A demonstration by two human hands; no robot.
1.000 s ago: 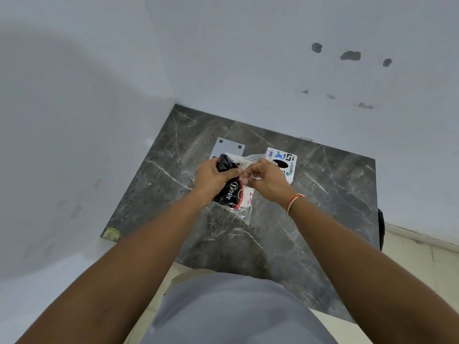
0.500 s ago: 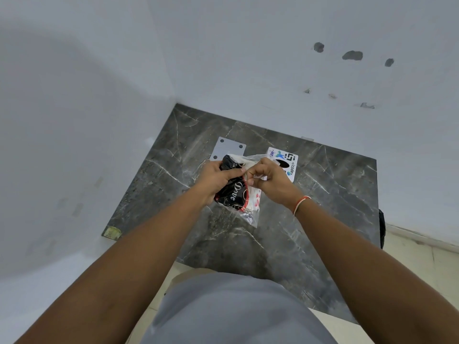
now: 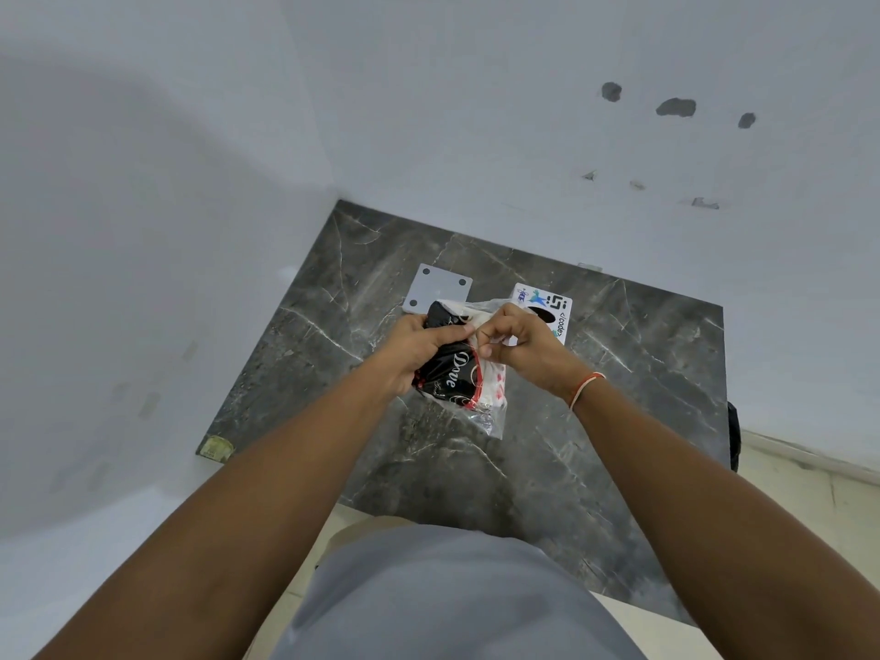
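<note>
Dark veined marble forms the tabletop (image 3: 595, 421), pushed into a corner of pale walls (image 3: 428, 111). Over its middle we hold a clear plastic bag (image 3: 493, 419), lifted a little above the stone as far as we can tell. Inside it sits a black packet (image 3: 452, 373) printed "Dove", and beside that a white item (image 3: 493, 388) with red marks.

Our left hand (image 3: 414, 350) wraps its fingers round the black packet through the plastic. Our right hand (image 3: 524, 345) is close against it, fingertips pinching the bag's upper edge; the two hands nearly touch. An orange thread band (image 3: 583, 388) circles the right wrist.

We cannot read the white item's print, and the bag's mouth is hidden behind our fingers. Behind the hands lie a grey plate (image 3: 438, 288) with round holes, partly covered by the bag, and a white printed card (image 3: 547, 302), its near end hidden by our right hand.

Bare marble lies on both sides of the bag and toward us. A yellow sticker (image 3: 216, 447) marks the near left corner, and something dark (image 3: 733, 435) hangs off the right edge, too cut off to name.
</note>
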